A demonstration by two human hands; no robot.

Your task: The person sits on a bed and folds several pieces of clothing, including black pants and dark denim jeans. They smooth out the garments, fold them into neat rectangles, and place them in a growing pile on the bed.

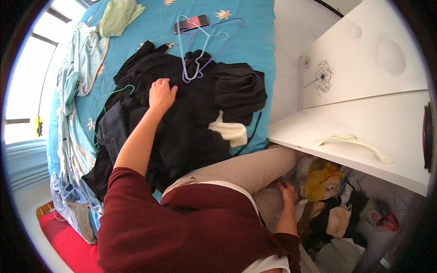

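Note:
My left hand point(162, 94) lies on a large black garment point(182, 116) spread over the bed, its fingers loosely stretched on the cloth with nothing held. Close by on the left is a green hanger point(119, 92), partly covered by dark cloth. A white hanger point(200, 51) and a purple hanger point(230, 44) overlap beyond the hand, their lower ends on the garment. To the right lie a folded black piece point(239, 88) and a small cream cloth point(231, 132). Low beside my leg, my right hand point(287, 192) hangs with fingers apart, near a pile of mixed clothes point(337, 220).
The bed's blue sheet point(252, 38) bears a phone point(191, 24), a light green cloth point(117, 18) and a rumpled pale blue cover point(73, 113). On the right stands a white cabinet panel point(355, 120) with a curved handle point(357, 142). A yellow bag point(322, 181) tops the pile.

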